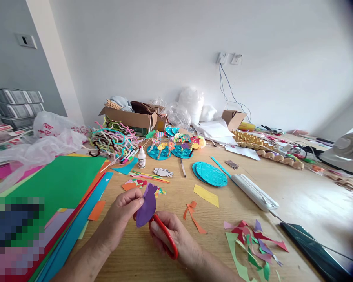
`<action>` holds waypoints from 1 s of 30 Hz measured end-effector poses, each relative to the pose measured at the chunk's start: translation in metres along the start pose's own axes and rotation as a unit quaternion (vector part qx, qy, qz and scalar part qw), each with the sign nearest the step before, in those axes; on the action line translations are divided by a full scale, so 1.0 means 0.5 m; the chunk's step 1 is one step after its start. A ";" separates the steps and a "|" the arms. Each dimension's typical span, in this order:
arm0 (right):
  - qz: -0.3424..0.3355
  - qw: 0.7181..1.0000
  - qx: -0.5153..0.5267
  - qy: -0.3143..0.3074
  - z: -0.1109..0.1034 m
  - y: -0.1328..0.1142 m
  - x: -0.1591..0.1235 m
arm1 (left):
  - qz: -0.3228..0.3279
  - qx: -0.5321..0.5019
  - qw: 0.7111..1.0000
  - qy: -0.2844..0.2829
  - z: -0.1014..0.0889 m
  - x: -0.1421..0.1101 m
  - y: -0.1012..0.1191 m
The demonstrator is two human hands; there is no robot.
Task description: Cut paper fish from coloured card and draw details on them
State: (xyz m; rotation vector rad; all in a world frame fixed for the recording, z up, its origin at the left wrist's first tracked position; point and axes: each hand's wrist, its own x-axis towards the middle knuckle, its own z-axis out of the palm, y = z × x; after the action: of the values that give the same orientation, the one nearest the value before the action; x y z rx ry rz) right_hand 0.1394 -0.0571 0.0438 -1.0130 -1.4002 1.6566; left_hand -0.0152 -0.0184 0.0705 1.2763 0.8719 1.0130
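Observation:
My left hand pinches a purple paper cut-out and holds it upright above the wooden table. My right hand grips red-handled scissors, whose blades sit hidden behind the purple piece. Both hands are close together near the table's front edge. Paper scraps in red, green and purple lie to the right of my right hand. An orange paper strip lies just beyond the scissors.
Stacked coloured paper sheets fill the left. Farther back stand a glue bottle, pipe cleaners, teal discs with paper decorations, a cardboard box, egg trays, a white strip bundle and a fan.

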 end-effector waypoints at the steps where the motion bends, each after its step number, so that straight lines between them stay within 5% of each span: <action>1: 0.000 1.000 0.001 -0.001 -0.001 0.003 0.001 | -0.003 -0.001 1.000 -0.003 -0.001 0.000 0.000; 30: -0.030 0.999 0.013 -0.040 -0.013 0.014 -0.001 | -0.035 -0.004 0.996 -0.078 -0.019 -0.001 0.010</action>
State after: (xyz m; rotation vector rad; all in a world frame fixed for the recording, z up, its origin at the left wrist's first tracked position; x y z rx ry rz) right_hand 0.1450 -0.0559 0.0363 -0.8908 -1.4428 1.6836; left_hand -0.0251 -0.0158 0.0744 1.2919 0.7866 0.8498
